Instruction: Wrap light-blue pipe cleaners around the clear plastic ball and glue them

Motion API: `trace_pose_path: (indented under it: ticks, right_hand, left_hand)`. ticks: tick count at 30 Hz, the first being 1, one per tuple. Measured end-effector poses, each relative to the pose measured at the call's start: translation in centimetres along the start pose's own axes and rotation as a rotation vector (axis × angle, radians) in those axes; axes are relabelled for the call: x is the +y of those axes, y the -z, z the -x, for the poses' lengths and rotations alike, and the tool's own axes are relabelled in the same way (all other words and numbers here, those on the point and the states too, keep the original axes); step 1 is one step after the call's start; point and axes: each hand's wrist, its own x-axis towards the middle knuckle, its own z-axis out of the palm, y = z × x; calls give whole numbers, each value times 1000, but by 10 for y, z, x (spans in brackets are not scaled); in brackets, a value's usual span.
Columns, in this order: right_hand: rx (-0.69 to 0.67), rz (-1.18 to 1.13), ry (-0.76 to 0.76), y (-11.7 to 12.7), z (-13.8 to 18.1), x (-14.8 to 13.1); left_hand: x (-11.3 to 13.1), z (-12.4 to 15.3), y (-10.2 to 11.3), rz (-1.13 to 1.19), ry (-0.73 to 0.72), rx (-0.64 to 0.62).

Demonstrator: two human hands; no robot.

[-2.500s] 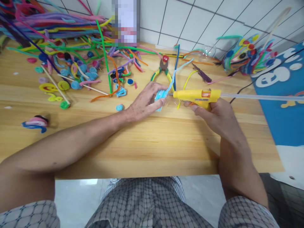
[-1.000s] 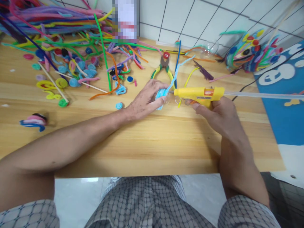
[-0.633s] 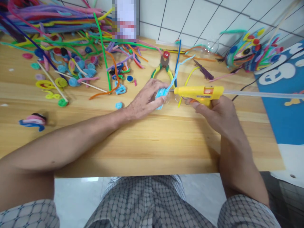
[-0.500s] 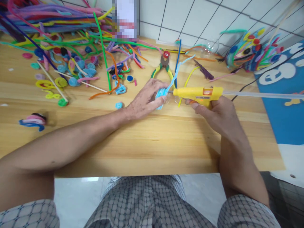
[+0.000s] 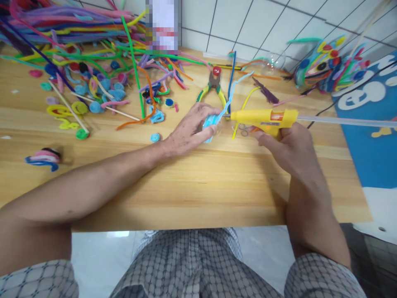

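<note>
Yellow glue gun [image 5: 263,118] gripped in my curled right fingers [image 5: 269,141], nozzle near clear ball [image 5: 218,130]. My left fingers [image 5: 208,133] clasp ball over counter [image 5: 186,186]; blue pipe cleaner [image 5: 211,121] seems partly laid, tail loose.

On the table [image 5: 192,194], pliers [image 5: 214,80] lie behind the glue gun [image 5: 263,118], with pipe cleaners [image 5: 71,25] left and a craft figure [image 5: 316,68] right
</note>
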Motion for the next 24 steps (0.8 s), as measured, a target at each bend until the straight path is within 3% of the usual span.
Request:
trace_pose_path:
  ticks: [7,15,24]
  right_hand:
    - [-11,18,-15,1,0,0]
    - [-41,-32,25,-9,1,4]
    - [-37,-75,20,-9,1,-3]
  left_hand:
    - [-4,1,-1,13,-38,15]
    - [2,4,0,38,26,15]
    - [5,-2,7,-28,-63,-53]
